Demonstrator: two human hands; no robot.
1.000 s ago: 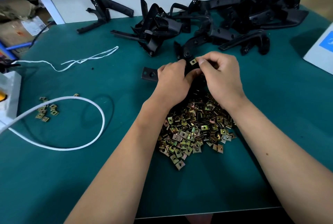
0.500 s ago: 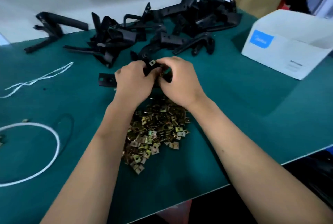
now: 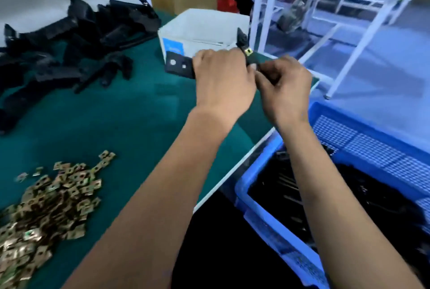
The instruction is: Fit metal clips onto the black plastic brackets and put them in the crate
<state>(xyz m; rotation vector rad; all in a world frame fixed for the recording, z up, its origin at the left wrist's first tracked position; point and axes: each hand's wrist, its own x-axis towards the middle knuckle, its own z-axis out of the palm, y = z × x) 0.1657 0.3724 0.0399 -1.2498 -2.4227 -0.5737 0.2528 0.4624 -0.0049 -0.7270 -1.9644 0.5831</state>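
Currently both hands, left hand [image 3: 223, 79] and right hand [image 3: 285, 88], grip the clipped bracket [image 3: 180, 66] above the table's right edge, near the crate [image 3: 325, 111]. Rigid, light plastic; hold its bare arms, clear of the clip [image 3: 248, 51].

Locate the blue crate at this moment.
In the head view, the blue crate sits lower right, below the green table's edge, under the right forearm.

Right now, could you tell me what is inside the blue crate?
Inside the blue crate lie dark black parts, likely finished brackets, too blurred to count. The right forearm covers part of them.
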